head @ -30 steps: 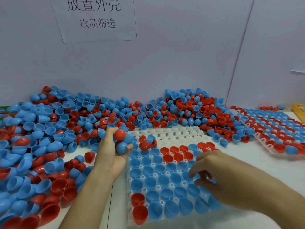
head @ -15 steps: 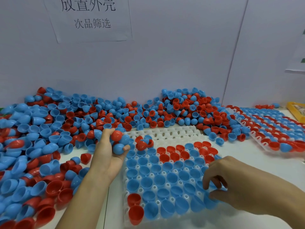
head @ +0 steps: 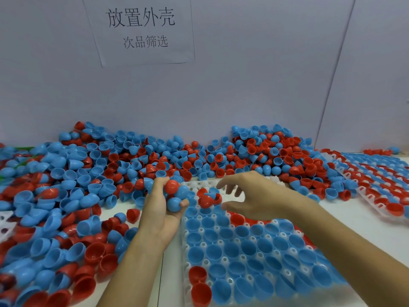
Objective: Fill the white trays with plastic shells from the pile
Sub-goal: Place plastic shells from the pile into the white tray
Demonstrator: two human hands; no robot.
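A: Near tray (head: 185, 241) — where?
B: Flat on the table (head: 345, 212), front and centre. Mostly filled with blue shells (head: 230, 251), open side up. A few red shells (head: 197, 274) at the near left corner and more red under the right wrist. Far rows bare, white sockets showing.

A: Anything loose on it?
B: Small loose clump (head: 208, 198), red and blue, lying on the bare far rows, just beside both hands.

A: Left hand (head: 163, 210)?
B: Palm up at the tray's left edge, fingers curled round a handful (head: 176, 196): one red on top, blue ones below, thumb pressed against the lowest blue.

A: Right hand (head: 254, 197)?
B: Over the far rows, fingers spread and loosely bent, thumb stretched toward the clump. Holding nothing. Cannot tell whether touching the clump or just short of it. Forearm slanting across the filled part of the tray.

A: Pile (head: 110, 173)?
B: Heaped red and blue along the wall (head: 243, 85), spreading down the left side of the table to the near edge, crowding the tray's far end.

A: Further out?
B: Second tray (head: 363, 197) at far right, angled, packed in red and blue bands. Corner of another white tray (head: 5, 220) poking out of the pile at far left. Sheet of paper (head: 141, 29) with printed characters on the wall.
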